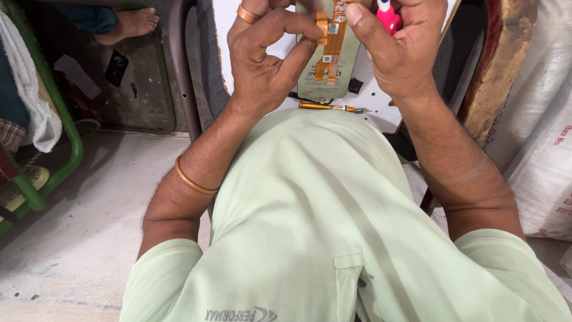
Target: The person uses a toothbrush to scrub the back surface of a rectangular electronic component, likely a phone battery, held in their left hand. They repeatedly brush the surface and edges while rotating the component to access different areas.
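While we look down over our chest:
Tabletop (381, 113): white, carrying a gold screwdriver (330, 107) just beside our work.
Phone panel (333, 74): propped upright, orange ribbon facing us.
Left hand (268, 59): fingers pinching the panel's edge, steadying it.
Right hand (399, 50): fingers closed around a pink tool (388, 18).

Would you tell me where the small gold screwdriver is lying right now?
In the head view, the gold screwdriver lies on the white work surface just below the phone panel, between the left hand and right hand, near the shirt's edge.
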